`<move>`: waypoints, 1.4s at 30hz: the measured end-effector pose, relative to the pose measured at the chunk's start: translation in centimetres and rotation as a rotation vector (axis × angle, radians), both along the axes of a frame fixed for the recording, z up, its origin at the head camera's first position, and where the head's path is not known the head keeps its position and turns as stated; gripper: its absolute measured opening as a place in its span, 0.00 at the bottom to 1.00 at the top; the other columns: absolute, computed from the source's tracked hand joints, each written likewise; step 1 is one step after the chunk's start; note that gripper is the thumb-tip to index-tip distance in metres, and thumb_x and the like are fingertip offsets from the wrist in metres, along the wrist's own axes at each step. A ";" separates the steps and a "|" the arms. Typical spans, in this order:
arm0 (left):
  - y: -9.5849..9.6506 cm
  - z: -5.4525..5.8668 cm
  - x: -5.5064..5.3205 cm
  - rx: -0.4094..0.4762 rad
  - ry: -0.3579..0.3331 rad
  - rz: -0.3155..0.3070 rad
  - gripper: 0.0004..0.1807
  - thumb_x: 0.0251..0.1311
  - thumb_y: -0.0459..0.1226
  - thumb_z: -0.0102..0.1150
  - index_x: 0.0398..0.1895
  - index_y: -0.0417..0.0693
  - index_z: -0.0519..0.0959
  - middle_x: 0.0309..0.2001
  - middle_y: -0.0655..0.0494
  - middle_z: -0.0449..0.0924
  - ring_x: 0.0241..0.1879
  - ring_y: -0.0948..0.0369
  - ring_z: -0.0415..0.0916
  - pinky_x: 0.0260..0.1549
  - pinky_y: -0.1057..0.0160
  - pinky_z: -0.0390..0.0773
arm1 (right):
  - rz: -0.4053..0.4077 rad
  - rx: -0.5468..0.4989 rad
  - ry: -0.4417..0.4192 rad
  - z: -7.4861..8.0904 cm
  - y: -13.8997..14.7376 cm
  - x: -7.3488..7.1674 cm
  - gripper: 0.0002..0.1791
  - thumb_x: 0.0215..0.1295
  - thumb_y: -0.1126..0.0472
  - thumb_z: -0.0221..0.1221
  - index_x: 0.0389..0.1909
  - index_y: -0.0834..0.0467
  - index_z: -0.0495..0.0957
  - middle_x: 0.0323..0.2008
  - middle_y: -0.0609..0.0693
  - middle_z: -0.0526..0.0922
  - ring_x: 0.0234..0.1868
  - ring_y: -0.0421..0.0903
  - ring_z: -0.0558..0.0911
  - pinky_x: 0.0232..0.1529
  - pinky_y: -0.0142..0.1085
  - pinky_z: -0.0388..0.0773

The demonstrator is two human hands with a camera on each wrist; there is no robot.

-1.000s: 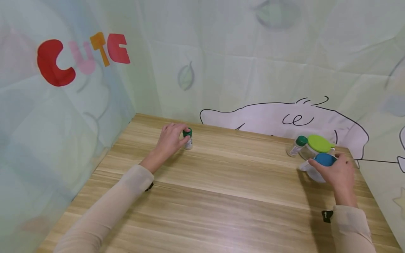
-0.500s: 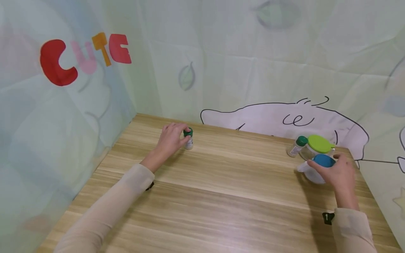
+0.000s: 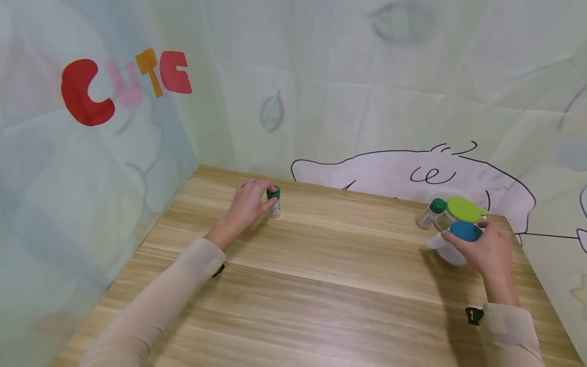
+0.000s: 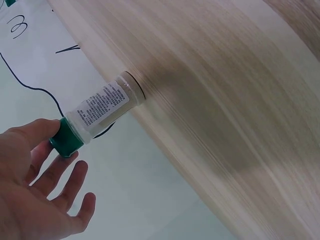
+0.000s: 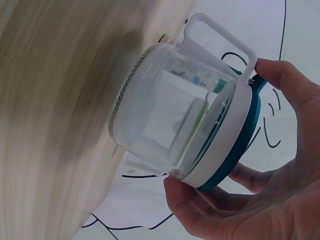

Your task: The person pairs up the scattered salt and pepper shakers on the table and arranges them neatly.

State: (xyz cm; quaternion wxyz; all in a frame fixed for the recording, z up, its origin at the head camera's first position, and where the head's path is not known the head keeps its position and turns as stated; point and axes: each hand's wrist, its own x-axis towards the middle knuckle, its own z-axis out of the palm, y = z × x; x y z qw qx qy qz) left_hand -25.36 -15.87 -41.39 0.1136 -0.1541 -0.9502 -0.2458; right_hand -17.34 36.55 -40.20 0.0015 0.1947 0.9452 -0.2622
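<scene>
Head view: left hand (image 3: 247, 201) pinches shaker (image 3: 275, 210) by cap (image 4: 67, 140), on left of table (image 3: 321, 285); sideways nudge could tip it. Second shaker (image 3: 429, 218) sits beside green-lid jar (image 3: 463, 209). Blue-lid jar (image 3: 453, 253) just in front, right hand (image 3: 492, 252) gripping it around lid (image 3: 467, 232), no finger through handle (image 5: 227, 36); loose lid might let jar drop, or swing could knock neighbours. Base contact: can't tell.

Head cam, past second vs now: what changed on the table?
The blue-lidded jar has shifted slightly leftward, moving with the right hand that holds it. Nothing was newly gripped or let go. Unchanged: the left hand on its green-capped bottle, the second bottle and the green-lidded jar.
</scene>
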 end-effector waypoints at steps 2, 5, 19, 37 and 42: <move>0.0 0.0 0.0 -0.001 0.001 0.001 0.09 0.67 0.36 0.72 0.47 0.45 0.85 0.54 0.47 0.88 0.54 0.46 0.79 0.67 0.36 0.67 | 0.016 0.007 0.005 0.1 -0.2 0.0 0.64 0.67 0.29 0.62 0.77 0.77 0.47 0.68 0.84 0.60 0.62 0.77 0.67 0.60 0.71 0.74; 0.0 -0.1 0.1 -0.001 0.004 0.002 0.09 0.67 0.36 0.72 0.47 0.45 0.85 0.53 0.48 0.88 0.53 0.46 0.79 0.67 0.37 0.67 | 0.036 0.014 0.017 0.3 -0.4 0.1 0.64 0.67 0.29 0.62 0.77 0.77 0.48 0.68 0.84 0.60 0.62 0.77 0.67 0.60 0.71 0.74; 0.0 -0.1 0.0 -0.007 0.017 0.007 0.09 0.67 0.37 0.72 0.47 0.46 0.85 0.53 0.48 0.89 0.53 0.46 0.78 0.66 0.37 0.68 | 0.122 0.030 0.094 1.7 -3.1 -0.2 0.61 0.66 0.30 0.64 0.76 0.76 0.52 0.66 0.81 0.64 0.60 0.75 0.68 0.55 0.70 0.77; -0.1 0.0 0.0 -0.043 0.021 -0.002 0.09 0.68 0.38 0.71 0.47 0.46 0.85 0.53 0.49 0.88 0.55 0.46 0.77 0.66 0.37 0.67 | 0.238 0.029 0.150 1.9 -7.6 -1.4 0.60 0.64 0.30 0.66 0.74 0.75 0.56 0.65 0.81 0.66 0.61 0.76 0.69 0.56 0.74 0.74; -0.1 0.1 0.1 -0.053 0.014 -0.004 0.10 0.67 0.38 0.71 0.47 0.46 0.85 0.53 0.50 0.89 0.55 0.46 0.77 0.66 0.37 0.67 | 0.260 0.015 0.156 1.8 -9.0 -1.7 0.58 0.63 0.31 0.68 0.74 0.72 0.58 0.64 0.78 0.67 0.61 0.75 0.70 0.56 0.72 0.76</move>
